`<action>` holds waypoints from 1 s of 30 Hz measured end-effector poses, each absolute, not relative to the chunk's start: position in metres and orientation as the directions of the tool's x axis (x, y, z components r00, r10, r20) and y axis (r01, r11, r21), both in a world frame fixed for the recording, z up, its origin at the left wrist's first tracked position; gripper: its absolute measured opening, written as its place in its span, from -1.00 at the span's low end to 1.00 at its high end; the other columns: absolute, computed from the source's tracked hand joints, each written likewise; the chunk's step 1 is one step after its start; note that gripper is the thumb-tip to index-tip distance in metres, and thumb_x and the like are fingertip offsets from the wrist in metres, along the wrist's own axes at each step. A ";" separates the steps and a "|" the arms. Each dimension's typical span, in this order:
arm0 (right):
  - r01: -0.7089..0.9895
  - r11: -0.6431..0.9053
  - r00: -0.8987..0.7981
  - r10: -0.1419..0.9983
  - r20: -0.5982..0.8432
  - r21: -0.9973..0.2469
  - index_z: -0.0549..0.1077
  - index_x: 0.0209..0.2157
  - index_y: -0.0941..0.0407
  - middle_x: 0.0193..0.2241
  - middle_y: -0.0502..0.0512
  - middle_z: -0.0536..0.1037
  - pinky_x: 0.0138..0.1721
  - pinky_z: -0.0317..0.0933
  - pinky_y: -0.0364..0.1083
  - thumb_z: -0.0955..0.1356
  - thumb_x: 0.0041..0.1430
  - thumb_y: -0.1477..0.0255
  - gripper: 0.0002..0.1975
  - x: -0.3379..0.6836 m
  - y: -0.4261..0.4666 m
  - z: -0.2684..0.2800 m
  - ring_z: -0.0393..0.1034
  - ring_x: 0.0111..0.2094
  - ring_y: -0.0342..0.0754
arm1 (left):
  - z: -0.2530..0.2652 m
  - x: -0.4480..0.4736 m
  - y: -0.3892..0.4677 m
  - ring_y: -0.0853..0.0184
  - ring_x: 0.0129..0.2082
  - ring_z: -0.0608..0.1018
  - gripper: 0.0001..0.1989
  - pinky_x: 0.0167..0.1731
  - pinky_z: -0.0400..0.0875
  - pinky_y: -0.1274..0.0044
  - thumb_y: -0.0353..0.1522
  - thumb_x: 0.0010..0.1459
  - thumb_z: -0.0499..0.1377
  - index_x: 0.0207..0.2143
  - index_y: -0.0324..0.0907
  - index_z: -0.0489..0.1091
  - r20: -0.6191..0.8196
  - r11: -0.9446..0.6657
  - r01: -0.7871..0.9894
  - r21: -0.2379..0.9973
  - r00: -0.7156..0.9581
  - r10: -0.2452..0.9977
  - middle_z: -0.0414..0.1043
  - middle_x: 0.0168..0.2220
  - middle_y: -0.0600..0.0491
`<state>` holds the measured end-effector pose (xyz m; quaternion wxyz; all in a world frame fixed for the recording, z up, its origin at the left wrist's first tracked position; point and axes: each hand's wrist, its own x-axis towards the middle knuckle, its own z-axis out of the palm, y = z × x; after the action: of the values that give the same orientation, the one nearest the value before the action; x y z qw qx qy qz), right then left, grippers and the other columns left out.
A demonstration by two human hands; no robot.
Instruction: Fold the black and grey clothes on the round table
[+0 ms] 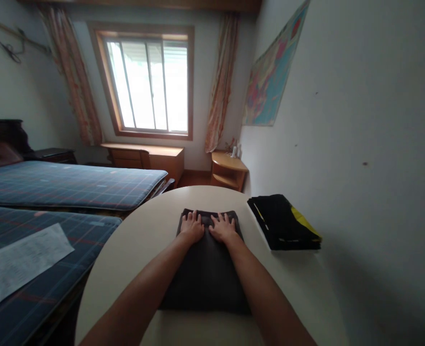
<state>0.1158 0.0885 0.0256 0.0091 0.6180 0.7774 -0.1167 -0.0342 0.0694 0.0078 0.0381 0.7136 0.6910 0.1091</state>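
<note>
A flat dark grey piece, seemingly folded cloth (208, 278), lies on the round pale table (136, 240) in front of me. Its exact kind cannot be made out. Near its far edge, my left hand (193, 227) rests palm down with the fingers spread. My right hand (222, 228) lies flat beside it, fingers also apart, on the same dark piece. Both hands press on its surface and grasp nothing. To the right of it sits a neat stack of black folded pieces (282, 221) with a yellow part along one side.
A white wall (360, 202) rises close on the right of the table. On the left are beds with blue plaid mattresses (71, 185), one bearing a paper sheet (27, 262). A wooden desk (162, 151) and a corner shelf (229, 163) stand beyond, below the window.
</note>
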 end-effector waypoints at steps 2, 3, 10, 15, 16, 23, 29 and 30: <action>0.965 0.159 -0.189 0.973 -0.130 -0.209 0.05 0.36 -0.06 0.42 0.12 -0.15 0.27 -0.37 0.37 0.15 0.28 0.12 -0.35 0.111 0.084 0.024 -0.33 0.40 0.28 | 0.007 -0.026 0.068 -0.09 0.32 0.16 -0.40 0.23 0.06 0.08 -0.24 0.21 0.04 0.27 -0.28 0.21 0.114 0.008 0.973 0.230 -0.036 0.993 0.03 0.36 -0.25; 0.960 0.149 -0.175 0.980 -0.091 -0.235 0.06 0.36 -0.06 0.42 0.10 -0.13 0.28 -0.36 0.35 0.16 0.28 0.12 -0.35 0.112 0.081 0.021 -0.32 0.40 0.26 | 0.005 -0.024 0.066 -0.08 0.31 0.17 -0.40 0.23 0.06 0.10 -0.25 0.22 0.03 0.28 -0.26 0.21 0.127 0.029 0.969 0.246 -0.062 0.990 0.05 0.36 -0.23; 0.940 0.121 -0.074 0.985 0.155 -0.318 0.24 0.29 0.13 0.34 0.18 0.14 0.31 -0.25 0.07 0.15 0.30 0.14 -0.38 0.136 0.073 0.008 -0.08 0.36 0.07 | 0.002 -0.033 0.051 0.14 0.30 0.25 -0.54 0.28 0.06 0.32 -0.26 0.29 0.02 0.18 -0.18 0.36 0.256 0.035 0.929 0.368 -0.137 0.957 0.20 0.31 -0.11; 0.944 -0.029 0.068 0.992 0.108 -0.328 0.19 0.31 0.11 0.37 0.19 0.05 0.27 -0.17 0.15 0.12 0.30 0.09 -0.35 0.143 0.076 0.008 -0.16 0.38 0.16 | 0.004 -0.039 0.052 0.20 0.25 0.33 -0.61 0.25 0.14 0.39 -0.33 0.29 0.03 0.11 -0.19 0.43 0.300 0.005 0.890 0.456 -0.160 0.940 0.37 0.21 -0.05; 0.944 -0.028 0.064 0.993 0.099 -0.330 0.18 0.32 0.10 0.37 0.18 0.05 0.27 -0.17 0.17 0.12 0.30 0.08 -0.34 0.143 0.076 0.007 -0.17 0.37 0.19 | 0.005 -0.040 0.052 0.22 0.23 0.36 -0.62 0.24 0.17 0.40 -0.34 0.29 0.03 0.09 -0.18 0.44 0.306 0.001 0.881 0.473 -0.165 0.938 0.40 0.18 -0.03; 0.944 0.054 0.021 0.974 0.225 -0.324 0.33 0.23 0.10 0.34 0.15 0.14 0.29 -0.25 0.18 0.15 0.30 0.17 -0.44 0.143 0.074 0.005 -0.15 0.36 0.18 | 0.013 -0.046 0.049 0.26 -0.06 0.57 -0.68 0.08 0.34 0.40 -0.31 0.34 -0.01 0.02 -0.09 0.46 0.330 -0.031 0.850 0.525 -0.170 0.929 0.59 -0.10 0.04; 0.942 0.115 -0.036 0.969 0.246 -0.316 0.40 0.17 0.08 0.27 0.15 0.28 0.27 -0.15 0.06 0.15 0.31 0.19 -0.48 0.141 0.071 0.002 0.03 0.30 0.12 | 0.017 -0.033 0.033 0.22 -0.01 0.50 -0.74 0.07 0.32 0.41 -0.38 0.31 0.00 -0.08 -0.17 0.45 0.379 -0.119 0.902 0.416 -0.054 0.924 0.51 -0.06 -0.06; 0.944 0.112 -0.032 0.968 0.250 -0.312 0.40 0.17 0.08 0.27 0.15 0.29 0.26 -0.14 0.06 0.15 0.31 0.20 -0.49 0.141 0.070 0.002 0.05 0.29 0.12 | 0.018 -0.029 0.030 0.20 0.00 0.48 -0.77 0.09 0.30 0.39 -0.39 0.29 0.03 -0.10 -0.16 0.45 0.379 -0.147 0.911 0.384 -0.010 0.925 0.49 -0.06 -0.06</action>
<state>0.1411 0.0705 0.0016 -0.2020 0.6656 0.7179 -0.0298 -0.0292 0.0298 0.0175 0.0124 0.7033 0.6529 0.2810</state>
